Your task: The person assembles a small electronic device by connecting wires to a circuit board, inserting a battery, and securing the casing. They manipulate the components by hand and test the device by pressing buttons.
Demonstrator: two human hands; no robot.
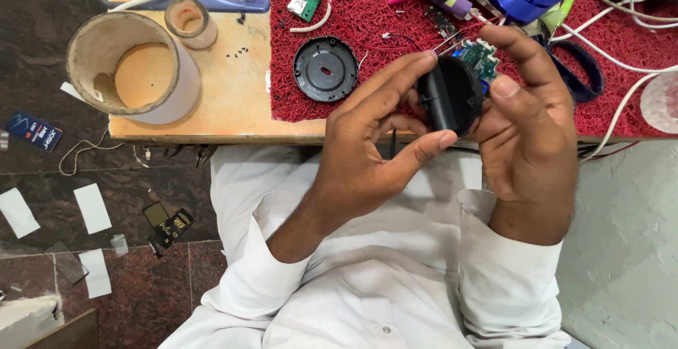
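Black round housing (452,95) sat pinched between both hands above the table edge, left hand (367,144) gripping its rim, right hand (526,123) cradling the back, green circuit board (480,56) exposed behind. Matching black cover (325,68) lay aside on the red mat (395,24).

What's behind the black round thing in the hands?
A green circuit board with wires peeks out behind the black disc. Both hands, left and right, cover the rest.
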